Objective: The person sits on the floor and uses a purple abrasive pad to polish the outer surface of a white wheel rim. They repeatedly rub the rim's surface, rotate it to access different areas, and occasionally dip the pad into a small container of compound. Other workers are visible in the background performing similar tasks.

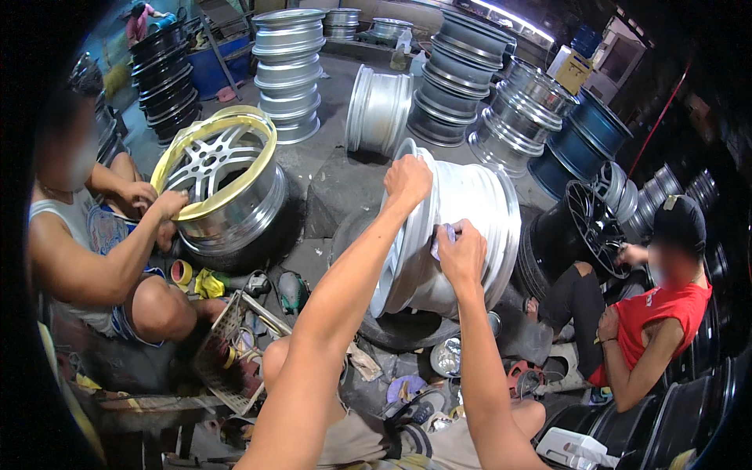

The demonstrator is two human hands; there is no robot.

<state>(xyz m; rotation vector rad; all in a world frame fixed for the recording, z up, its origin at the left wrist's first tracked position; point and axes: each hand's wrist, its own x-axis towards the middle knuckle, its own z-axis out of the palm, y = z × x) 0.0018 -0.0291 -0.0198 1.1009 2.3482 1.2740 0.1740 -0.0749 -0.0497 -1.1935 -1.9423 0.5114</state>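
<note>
A silver-white wheel rim [487, 205] stands on its side in front of me, resting on a black tire [407, 333]. My left hand [408, 182] is closed over the upper edge of its flange. Against the barrel, my right hand [464, 254] presses a small purplish-grey piece [444, 239], like a sanding pad, pinched between thumb and fingers. Most of that piece is covered by the fingers. The rim's inner face is turned away to the left and mostly hidden.
At left a person handles a polished wheel [262, 205] edged with yellow tape; another in red sits right by a black wheel [576, 227]. Stacked rims [288, 70] stand behind. A plastic crate [227, 352], a tape roll [181, 272] and a metal can [446, 356] lie near my legs.
</note>
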